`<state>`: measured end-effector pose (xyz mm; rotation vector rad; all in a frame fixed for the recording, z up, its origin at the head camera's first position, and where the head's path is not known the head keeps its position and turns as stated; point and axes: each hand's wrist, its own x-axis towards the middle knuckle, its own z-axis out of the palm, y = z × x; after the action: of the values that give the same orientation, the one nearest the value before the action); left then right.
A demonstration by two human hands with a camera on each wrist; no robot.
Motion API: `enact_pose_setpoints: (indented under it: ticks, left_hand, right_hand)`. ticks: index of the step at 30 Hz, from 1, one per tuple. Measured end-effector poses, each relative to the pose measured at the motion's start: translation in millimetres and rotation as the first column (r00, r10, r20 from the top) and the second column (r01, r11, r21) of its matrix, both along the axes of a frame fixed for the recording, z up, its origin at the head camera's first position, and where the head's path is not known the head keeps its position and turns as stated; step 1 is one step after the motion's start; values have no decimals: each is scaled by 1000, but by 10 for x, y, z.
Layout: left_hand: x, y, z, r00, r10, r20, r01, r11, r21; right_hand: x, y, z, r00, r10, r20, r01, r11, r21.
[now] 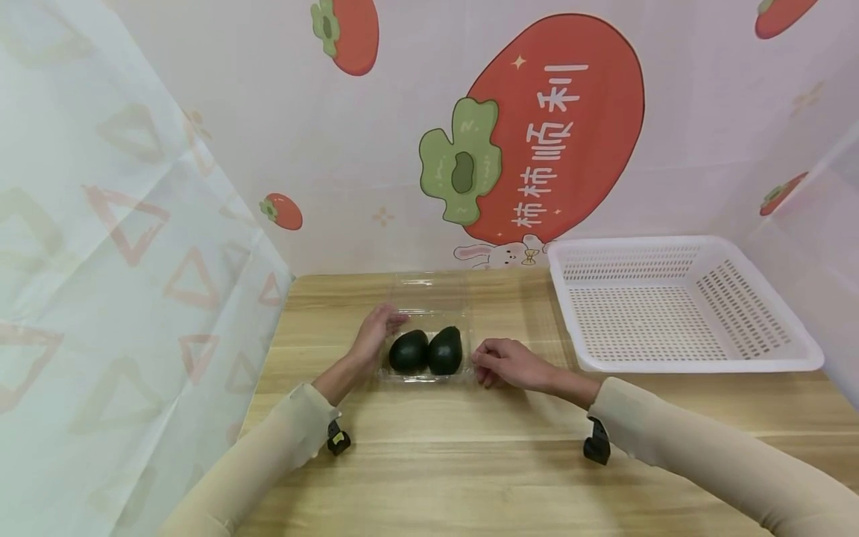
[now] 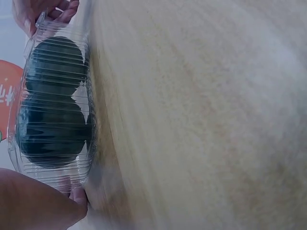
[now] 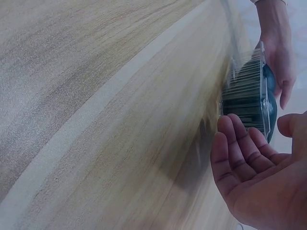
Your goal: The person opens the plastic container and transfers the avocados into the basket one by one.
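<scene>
Two dark green avocados (image 1: 426, 351) lie side by side in a clear plastic clamshell box (image 1: 424, 378), whose lid (image 1: 429, 292) is laid back toward the wall. My left hand (image 1: 376, 334) is at the box's left side, fingers stretched over its rear left corner; in the left wrist view its fingertips (image 2: 79, 196) are right at the ribbed end wall. My right hand (image 1: 511, 363) is at the right side, fingers loosely bent. In the right wrist view that hand (image 3: 259, 177) has thumb and fingers apart, fingertips close beside the box wall.
A white perforated plastic basket (image 1: 579, 335) stands at the right rear of the wooden table (image 1: 429, 462). A printed cloth (image 1: 376, 149) with persimmons hangs behind the table, and pale sheets (image 1: 168, 246) border it at the left and right.
</scene>
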<state>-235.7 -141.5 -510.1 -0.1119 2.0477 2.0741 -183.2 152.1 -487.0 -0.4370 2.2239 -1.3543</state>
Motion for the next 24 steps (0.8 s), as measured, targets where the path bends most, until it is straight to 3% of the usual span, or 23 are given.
enact_pose_setpoints:
  ticks: [9,24]
  left_hand:
    - [46,-1,12,1000,13,-1,-13,1000,24]
    - [134,-23,-33,999,45,-5,-45,999,-30]
  right_hand:
    - [11,13,-7,1000,19,-3,-19,1000,11]
    - [30,12,-23,999,44,-7,-44,999,22]
